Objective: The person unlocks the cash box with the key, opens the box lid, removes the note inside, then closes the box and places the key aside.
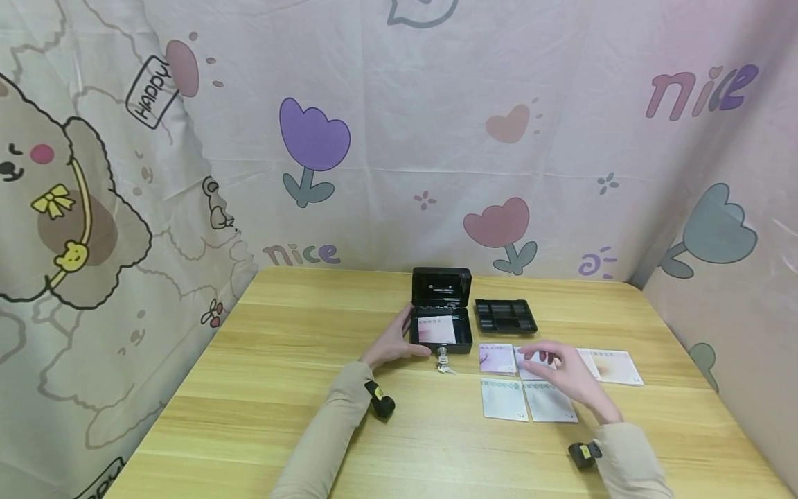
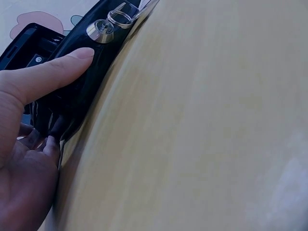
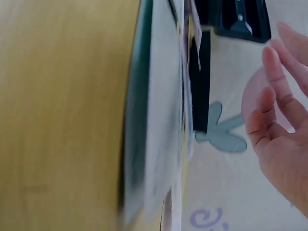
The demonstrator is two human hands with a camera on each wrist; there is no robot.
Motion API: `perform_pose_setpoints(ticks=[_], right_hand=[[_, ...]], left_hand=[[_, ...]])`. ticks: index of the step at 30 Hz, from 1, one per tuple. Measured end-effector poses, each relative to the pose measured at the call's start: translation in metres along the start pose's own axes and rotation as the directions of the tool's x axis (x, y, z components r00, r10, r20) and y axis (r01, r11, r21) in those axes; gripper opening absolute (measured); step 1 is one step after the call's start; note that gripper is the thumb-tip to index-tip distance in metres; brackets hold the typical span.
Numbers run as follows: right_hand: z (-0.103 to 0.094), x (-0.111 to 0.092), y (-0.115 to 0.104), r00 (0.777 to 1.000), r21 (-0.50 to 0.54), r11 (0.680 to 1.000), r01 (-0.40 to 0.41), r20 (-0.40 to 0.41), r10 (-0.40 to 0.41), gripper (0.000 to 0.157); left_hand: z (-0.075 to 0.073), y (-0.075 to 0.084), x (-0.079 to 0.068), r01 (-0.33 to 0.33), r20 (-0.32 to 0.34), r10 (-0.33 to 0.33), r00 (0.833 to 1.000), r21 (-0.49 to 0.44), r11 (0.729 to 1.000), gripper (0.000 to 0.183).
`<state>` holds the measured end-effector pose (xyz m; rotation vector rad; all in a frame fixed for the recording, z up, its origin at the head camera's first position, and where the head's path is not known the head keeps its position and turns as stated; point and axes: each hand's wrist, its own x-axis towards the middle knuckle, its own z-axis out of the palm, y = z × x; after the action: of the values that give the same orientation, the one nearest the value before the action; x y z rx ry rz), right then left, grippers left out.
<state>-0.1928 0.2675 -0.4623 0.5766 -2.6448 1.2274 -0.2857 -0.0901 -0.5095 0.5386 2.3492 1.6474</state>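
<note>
A black cash box [image 1: 458,339] stands on the table with its lid [image 1: 441,285] raised and a pinkish printed card [image 1: 435,330] lying inside. My left hand [image 1: 397,341] grips the box's left front corner; in the left wrist view the thumb [image 2: 72,65] lies along the front face near the lock [image 2: 101,31]. Keys [image 1: 445,369] hang from that lock. Over the back row of cards hovers my right hand [image 1: 564,371], fingers loosely bent and holding nothing. Below it, a purple-tinted card [image 1: 497,358] and a card [image 1: 528,369] partly covered by the hand are visible.
Right of the box lies a black compartment tray [image 1: 505,317]. Two pale greenish cards [image 1: 504,400] form the front row. A peach-toned card [image 1: 618,367] lies at the back row's right end. A patterned cloth [image 1: 386,138] hangs behind the wooden table [image 1: 280,346].
</note>
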Motion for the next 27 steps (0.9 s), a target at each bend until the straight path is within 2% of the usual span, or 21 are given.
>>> perform_pose_setpoints(ticks=[3, 6, 10, 16, 27], right_hand=[[0.005, 0.006, -0.005, 1.000, 0.098, 0.995, -0.003, 0.011, 0.002, 0.020], [0.011, 0.012, -0.010, 0.999, 0.187, 0.982, -0.021, 0.036, 0.014, 0.024], [0.019, 0.024, -0.018, 0.997, 0.239, 0.971, -0.020, 0.081, 0.001, 0.025], [0.034, 0.047, -0.030, 0.991, 0.262, 0.965, -0.002, 0.126, -0.033, 0.026], [0.063, 0.092, -0.044, 0.973, 0.221, 0.975, -0.038, 0.231, -0.015, 0.035]], left_hand=[[0.000, 0.000, 0.000, -0.024, -0.003, 0.024, 1.000, -0.007, 1.000, 0.125], [0.000, 0.000, 0.001, -0.021, -0.004, 0.021, 1.000, -0.020, 1.000, 0.124], [0.000, -0.001, 0.002, 0.002, -0.009, -0.003, 1.000, -0.044, 0.999, 0.123], [0.000, -0.002, 0.003, 0.006, -0.012, -0.007, 1.000, -0.037, 0.999, 0.123], [0.001, 0.003, 0.000, 0.003, -0.012, -0.003, 1.000, -0.035, 0.999, 0.123]])
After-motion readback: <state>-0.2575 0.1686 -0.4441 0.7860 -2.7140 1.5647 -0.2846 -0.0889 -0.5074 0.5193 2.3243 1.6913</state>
